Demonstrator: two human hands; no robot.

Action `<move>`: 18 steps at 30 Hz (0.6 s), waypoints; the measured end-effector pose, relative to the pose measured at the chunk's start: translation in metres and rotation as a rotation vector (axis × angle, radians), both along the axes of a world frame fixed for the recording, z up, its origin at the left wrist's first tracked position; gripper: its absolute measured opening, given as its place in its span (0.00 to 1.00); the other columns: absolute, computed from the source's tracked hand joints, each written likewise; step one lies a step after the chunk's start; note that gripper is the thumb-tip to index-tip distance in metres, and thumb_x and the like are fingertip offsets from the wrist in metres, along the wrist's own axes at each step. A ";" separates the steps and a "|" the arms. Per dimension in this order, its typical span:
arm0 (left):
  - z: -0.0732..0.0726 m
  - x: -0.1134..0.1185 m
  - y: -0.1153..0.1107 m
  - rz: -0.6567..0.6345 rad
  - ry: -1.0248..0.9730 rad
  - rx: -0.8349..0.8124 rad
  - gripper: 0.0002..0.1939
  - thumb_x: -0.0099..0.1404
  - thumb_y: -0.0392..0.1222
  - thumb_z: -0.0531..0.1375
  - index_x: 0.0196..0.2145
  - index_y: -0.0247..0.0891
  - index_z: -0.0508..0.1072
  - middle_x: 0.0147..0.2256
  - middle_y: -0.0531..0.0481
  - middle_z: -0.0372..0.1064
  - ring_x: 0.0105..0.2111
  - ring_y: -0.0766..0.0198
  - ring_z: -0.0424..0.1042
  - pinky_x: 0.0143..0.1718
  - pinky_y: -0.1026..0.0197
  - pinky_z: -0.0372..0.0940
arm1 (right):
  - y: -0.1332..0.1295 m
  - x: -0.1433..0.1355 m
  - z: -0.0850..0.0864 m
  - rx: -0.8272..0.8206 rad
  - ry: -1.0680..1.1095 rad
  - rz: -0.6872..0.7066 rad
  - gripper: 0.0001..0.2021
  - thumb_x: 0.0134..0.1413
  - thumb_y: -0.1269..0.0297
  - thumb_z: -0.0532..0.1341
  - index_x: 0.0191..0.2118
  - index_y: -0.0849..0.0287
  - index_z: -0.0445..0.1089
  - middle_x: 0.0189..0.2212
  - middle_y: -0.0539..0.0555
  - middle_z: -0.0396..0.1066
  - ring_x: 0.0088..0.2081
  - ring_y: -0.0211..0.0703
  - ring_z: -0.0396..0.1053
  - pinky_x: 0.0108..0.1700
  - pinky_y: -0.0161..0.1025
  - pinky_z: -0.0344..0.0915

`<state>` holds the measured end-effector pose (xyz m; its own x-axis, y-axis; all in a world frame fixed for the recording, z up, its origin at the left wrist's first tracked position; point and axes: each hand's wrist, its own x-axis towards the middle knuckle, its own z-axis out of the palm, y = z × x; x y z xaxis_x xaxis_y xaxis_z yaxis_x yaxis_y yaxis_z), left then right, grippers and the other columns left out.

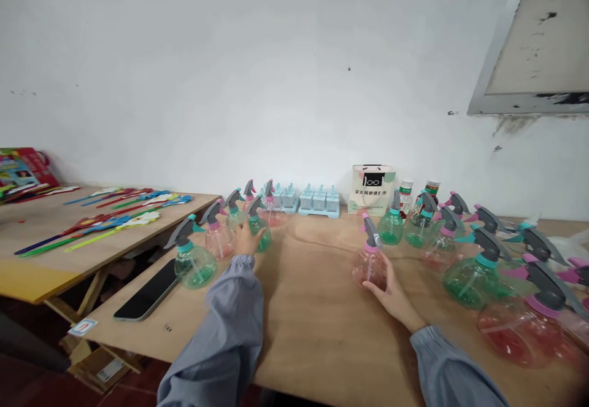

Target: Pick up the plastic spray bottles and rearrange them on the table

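Note:
My right hand [392, 296] is curled round the lower right side of a clear pink spray bottle [365, 266]. That bottle stands upright on the table, its grey trigger head with a pink nozzle on top. My left hand [247, 241] reaches further back on the left and grips a green spray bottle [264, 239], with part of its body hidden behind the hand. Close beside it stand a pink spray bottle [218, 242] and, nearer me, another green spray bottle [196, 269]. More pink and green ones are just behind.
Several spray bottles [473, 284] crowd the right side. Pale blue popsicle moulds [319, 201], a paper bag [368, 192] and jars [405, 198] line the wall. A phone [147, 290] lies at the left edge. Another table [41, 266] holds colourful flat sticks.

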<state>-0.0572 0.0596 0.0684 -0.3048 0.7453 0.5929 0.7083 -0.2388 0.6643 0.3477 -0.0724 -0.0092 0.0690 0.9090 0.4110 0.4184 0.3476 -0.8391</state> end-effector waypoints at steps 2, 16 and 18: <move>0.003 0.001 0.008 0.065 -0.007 -0.031 0.26 0.59 0.49 0.64 0.50 0.34 0.63 0.47 0.36 0.66 0.55 0.37 0.60 0.54 0.39 0.55 | 0.000 0.000 0.000 0.001 -0.001 0.003 0.43 0.53 0.46 0.62 0.68 0.50 0.40 0.69 0.61 0.47 0.70 0.54 0.46 0.69 0.57 0.46; 0.006 0.017 0.023 0.153 0.007 -0.071 0.34 0.62 0.47 0.62 0.60 0.31 0.55 0.47 0.38 0.65 0.52 0.39 0.61 0.54 0.41 0.54 | -0.001 -0.001 0.001 0.007 0.003 0.021 0.43 0.53 0.48 0.63 0.68 0.48 0.39 0.69 0.60 0.47 0.70 0.52 0.46 0.69 0.58 0.46; 0.009 0.020 0.022 0.145 -0.007 -0.076 0.33 0.62 0.48 0.62 0.59 0.30 0.55 0.47 0.37 0.64 0.53 0.39 0.60 0.55 0.41 0.53 | 0.000 -0.001 0.001 0.012 0.009 0.024 0.43 0.53 0.48 0.64 0.68 0.48 0.39 0.69 0.60 0.47 0.70 0.53 0.46 0.69 0.58 0.46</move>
